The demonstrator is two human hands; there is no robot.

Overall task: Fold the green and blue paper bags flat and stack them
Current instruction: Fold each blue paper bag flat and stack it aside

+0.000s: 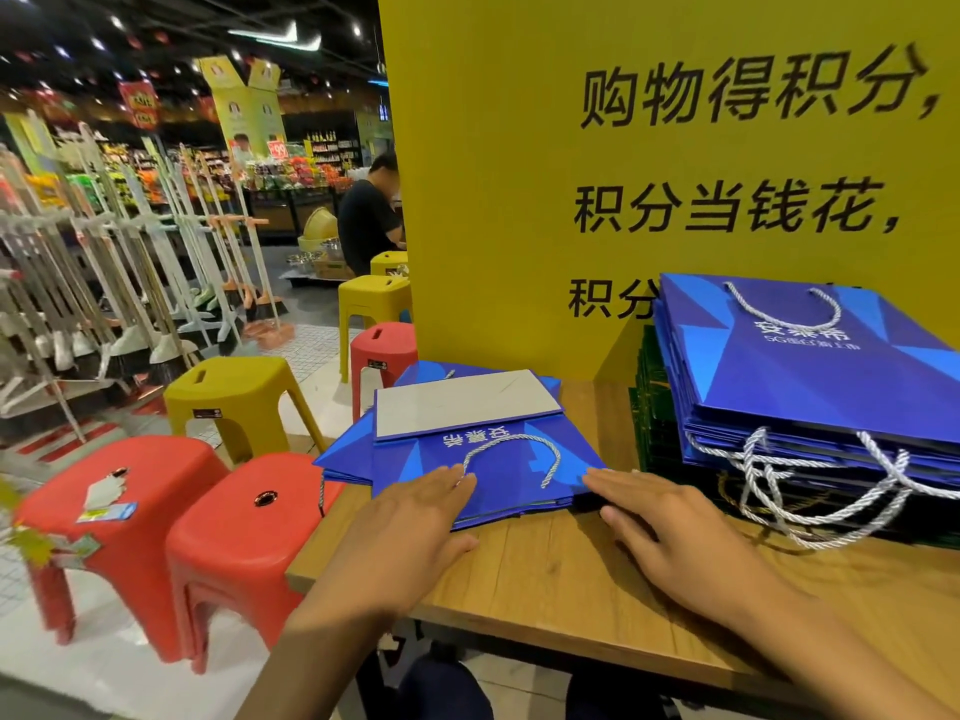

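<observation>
Two flat palms, fingers spread, clamping nothing: my left hand (410, 532) presses the folded blue bag (483, 459) on the wooden table (545, 579); my right hand (670, 532) touches its right corner. Light, stiff, probably slippery paper; I'd grip its edges. Stacked bags (810, 376) sit right.

A folded bag (483, 449) lies flat on the bench (545, 579), near its left edge. Right of that bag rests a tall stack of bags (810, 387); behind it stands a signboard (519, 200). Before the bag, the left hand (410, 532) and right hand (670, 532) lie flat, fingers (447, 485) touching its near edge. Left of the bag, off the bench, stand stools (244, 532).
</observation>
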